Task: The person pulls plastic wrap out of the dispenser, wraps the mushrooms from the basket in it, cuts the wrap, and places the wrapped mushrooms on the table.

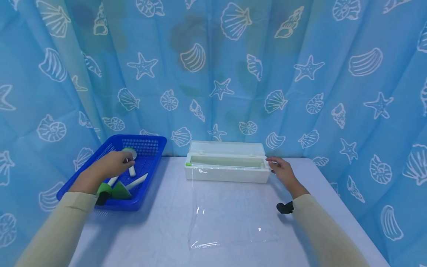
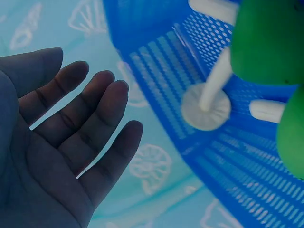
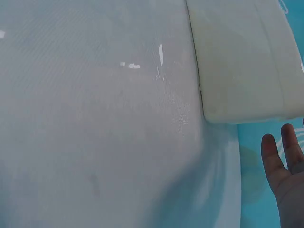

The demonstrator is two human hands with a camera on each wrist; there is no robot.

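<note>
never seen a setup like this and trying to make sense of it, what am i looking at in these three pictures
There is no robot here, just a person's two bare hands. The wide picture comes from a camera on the head, looking forward and down; the others come from wrist cameras. On the white table stand a blue basket with green and white pieces in it, and a white box with its clear lid open. Clear film runs from the box onto the table. The left hand is over the basket, the right hand by the box's right end. Neither visibly holds anything.
</note>
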